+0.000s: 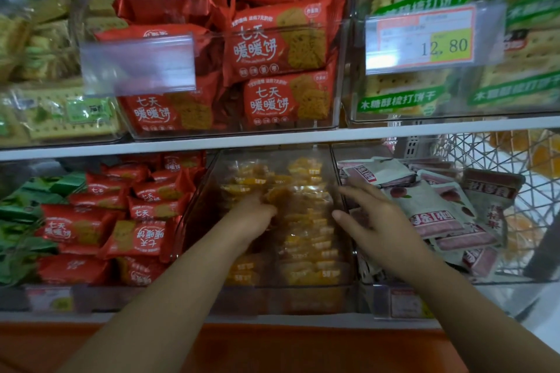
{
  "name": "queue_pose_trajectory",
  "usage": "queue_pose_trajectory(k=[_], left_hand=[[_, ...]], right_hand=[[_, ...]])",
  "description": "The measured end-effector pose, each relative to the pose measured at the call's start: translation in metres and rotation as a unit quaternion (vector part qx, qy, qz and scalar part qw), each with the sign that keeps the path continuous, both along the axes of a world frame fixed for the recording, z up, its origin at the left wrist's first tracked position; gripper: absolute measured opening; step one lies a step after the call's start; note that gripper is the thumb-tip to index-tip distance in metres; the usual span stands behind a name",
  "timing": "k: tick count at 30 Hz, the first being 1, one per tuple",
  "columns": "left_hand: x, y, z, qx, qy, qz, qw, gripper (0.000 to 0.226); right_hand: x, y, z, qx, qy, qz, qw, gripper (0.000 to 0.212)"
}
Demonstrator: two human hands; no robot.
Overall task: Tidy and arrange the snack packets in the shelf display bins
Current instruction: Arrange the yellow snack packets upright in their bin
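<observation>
While amid yellow packets [306, 221], left hand [253, 216].

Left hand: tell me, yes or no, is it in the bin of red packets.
No: the left hand is in the middle bin among yellow packets; the red packets lie one bin over.

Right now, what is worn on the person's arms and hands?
Both forearms are bare to the frame's lower edge; no sleeve shows. The left hand and right hand wear no gloves, and no watch, ring or bracelet is visible.
</observation>
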State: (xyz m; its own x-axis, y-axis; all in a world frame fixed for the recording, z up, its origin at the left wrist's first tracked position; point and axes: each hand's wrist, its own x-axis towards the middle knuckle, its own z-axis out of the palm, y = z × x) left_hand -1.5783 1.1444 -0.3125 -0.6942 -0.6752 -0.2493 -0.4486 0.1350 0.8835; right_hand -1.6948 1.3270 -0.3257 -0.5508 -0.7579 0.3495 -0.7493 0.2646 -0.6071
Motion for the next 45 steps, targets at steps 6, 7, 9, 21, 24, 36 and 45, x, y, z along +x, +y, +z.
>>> queue_pose_trajectory(k=[6,7,9,21,24,36,45], left_hand=[[-0.030,-0.007,-0.012,0.026,-0.024,0.059,0.998,0.053],[-0.032,-0.006,-0.011,0.012,-0.040,0.045,0.998,0.059],[-0.034,-0.002,-0.008,-0.017,-0.064,0.015,0.998,0.066],[-0.049,0.004,-0.011,0.088,-0.015,0.010,0.996,0.103],[-0.048,0.005,-0.012,0.110,0.008,0.038,0.993,0.074],[-0.046,-0.014,-0.023,0.100,0.010,0.006,0.995,0.095],[-0.050,-0.023,-0.024,0.102,-0.051,-0.051,0.992,0.113]], right_hand=[[-0.011,-0.016,-0.007,0.019,-0.034,-0.006,0.999,0.042],[-0.012,-0.016,-0.007,0.017,-0.035,-0.004,0.999,0.042],[-0.014,-0.015,-0.007,0.009,-0.037,-0.003,0.999,0.043],[-0.013,-0.016,-0.007,0.003,-0.023,-0.002,1.000,0.041],[-0.015,-0.016,-0.008,-0.002,-0.023,0.006,1.000,0.042],[-0.015,-0.016,-0.010,-0.001,-0.025,0.006,1.000,0.042],[-0.015,-0.016,-0.010,-0.005,-0.031,0.007,0.999,0.043]])
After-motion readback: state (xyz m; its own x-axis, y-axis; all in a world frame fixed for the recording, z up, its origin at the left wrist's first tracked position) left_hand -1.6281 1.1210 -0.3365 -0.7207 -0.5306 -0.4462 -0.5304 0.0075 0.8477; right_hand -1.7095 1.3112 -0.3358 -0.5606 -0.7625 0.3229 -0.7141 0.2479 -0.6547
